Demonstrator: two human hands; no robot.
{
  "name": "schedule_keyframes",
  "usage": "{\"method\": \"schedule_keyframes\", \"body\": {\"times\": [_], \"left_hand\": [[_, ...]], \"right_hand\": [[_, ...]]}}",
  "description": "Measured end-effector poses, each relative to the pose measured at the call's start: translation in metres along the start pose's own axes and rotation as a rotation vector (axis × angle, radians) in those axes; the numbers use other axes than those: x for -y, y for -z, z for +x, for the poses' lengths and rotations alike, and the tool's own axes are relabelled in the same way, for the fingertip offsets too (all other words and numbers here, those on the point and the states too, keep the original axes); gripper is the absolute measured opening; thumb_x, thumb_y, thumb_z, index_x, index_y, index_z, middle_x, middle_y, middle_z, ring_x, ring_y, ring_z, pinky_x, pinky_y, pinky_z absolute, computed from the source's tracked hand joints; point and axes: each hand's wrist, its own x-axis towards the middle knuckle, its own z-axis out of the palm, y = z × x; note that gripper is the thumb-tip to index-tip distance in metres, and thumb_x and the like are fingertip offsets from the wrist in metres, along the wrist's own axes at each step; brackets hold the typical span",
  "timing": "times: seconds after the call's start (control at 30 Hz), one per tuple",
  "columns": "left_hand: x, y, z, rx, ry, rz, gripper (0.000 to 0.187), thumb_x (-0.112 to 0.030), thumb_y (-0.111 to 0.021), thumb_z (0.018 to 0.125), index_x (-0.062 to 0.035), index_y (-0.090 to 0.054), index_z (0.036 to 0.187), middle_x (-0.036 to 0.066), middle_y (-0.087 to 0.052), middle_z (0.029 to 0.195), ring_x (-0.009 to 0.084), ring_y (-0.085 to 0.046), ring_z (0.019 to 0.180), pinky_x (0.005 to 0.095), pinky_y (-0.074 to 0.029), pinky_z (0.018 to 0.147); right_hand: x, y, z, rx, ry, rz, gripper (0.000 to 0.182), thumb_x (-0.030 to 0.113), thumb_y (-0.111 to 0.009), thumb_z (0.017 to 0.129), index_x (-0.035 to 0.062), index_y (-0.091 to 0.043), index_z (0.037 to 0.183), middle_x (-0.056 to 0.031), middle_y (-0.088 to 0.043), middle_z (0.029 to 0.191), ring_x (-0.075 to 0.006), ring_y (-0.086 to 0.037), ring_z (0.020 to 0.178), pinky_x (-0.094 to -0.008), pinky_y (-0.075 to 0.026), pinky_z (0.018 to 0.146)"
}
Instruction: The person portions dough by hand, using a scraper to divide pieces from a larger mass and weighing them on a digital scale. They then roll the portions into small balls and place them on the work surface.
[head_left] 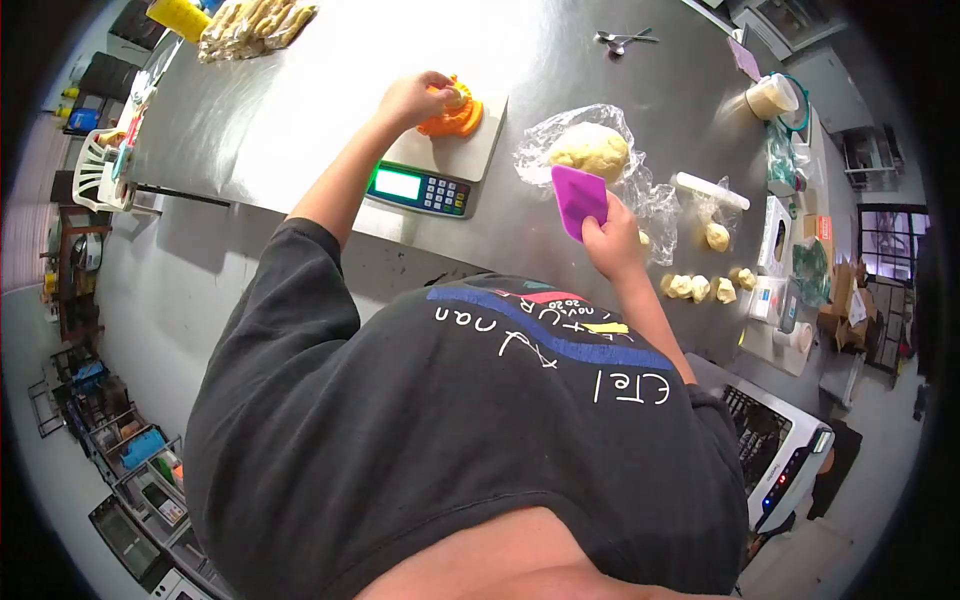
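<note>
On the metal table a digital scale [418, 188] with a lit display carries an orange object [462, 118]. My left hand [418, 98] is over it, fingers closed on a small pale piece that looks like dough. A purple scraper [577, 195] is gripped in my right hand [613, 237], its blade close to a large ball of dough [590, 150] lying on clear plastic wrap [533, 140]. Right of that hand, a smaller dough ball [717, 236] rests on plastic below a white rolling pin [712, 190]. Several small dough pieces [690, 287] form a row near the table's front edge.
Metal spoons [626, 40] lie at the back. Bagged food [250, 28] and a yellow container [178, 15] stand at the back left. A tub [772, 98] and boxes line the right side. An oven [770, 450] is at the lower right.
</note>
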Motion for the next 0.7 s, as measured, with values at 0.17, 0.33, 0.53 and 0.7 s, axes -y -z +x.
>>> {"method": "schedule_keyframes", "body": {"times": [0.17,0.33,0.53,0.7], "left_hand": [[-0.041,-0.007,-0.034,0.025,0.023,-0.636,0.033,-0.022,-0.064,0.082,-0.0009,-0.061,0.108,0.009,-0.065,0.093,0.0155,-0.061,0.088,0.0274,-0.049,0.079],[-0.100,-0.042,-0.088,0.207,0.055,-1.339,0.031,-0.016,-0.062,0.085,0.0038,-0.057,0.108,0.007,-0.062,0.097,0.0109,-0.059,0.086,0.0230,-0.048,0.080],[-0.120,-0.050,-0.099,0.155,0.016,-1.414,0.030,-0.011,-0.065,0.082,0.0055,-0.057,0.107,0.009,-0.063,0.096,0.0126,-0.060,0.088,0.0235,-0.048,0.079],[-0.123,-0.047,-0.098,0.134,-0.011,-1.342,0.025,-0.012,-0.066,0.082,0.0049,-0.061,0.099,0.008,-0.065,0.090,0.0113,-0.060,0.083,0.0236,-0.048,0.076]], "right_hand": [[0.017,-0.004,0.005,-0.124,0.071,0.040,0.035,0.001,-0.048,0.072,-0.0008,-0.057,0.106,-0.0208,-0.062,0.093,-0.0351,-0.061,0.086,-0.0378,-0.048,0.076],[0.034,-0.024,0.015,-0.298,0.146,0.017,0.032,-0.001,-0.047,0.072,-0.0029,-0.055,0.103,-0.0232,-0.060,0.090,-0.0390,-0.059,0.082,-0.0406,-0.048,0.074],[0.037,-0.026,0.019,-0.323,0.174,0.025,0.035,-0.003,-0.046,0.072,-0.0040,-0.054,0.107,-0.0239,-0.059,0.088,-0.0404,-0.059,0.080,-0.0420,-0.048,0.072],[0.038,-0.027,0.019,-0.309,0.195,0.045,0.040,-0.004,-0.046,0.071,-0.0025,-0.053,0.111,-0.0237,-0.058,0.091,-0.0398,-0.057,0.085,-0.0429,-0.046,0.076]]}}
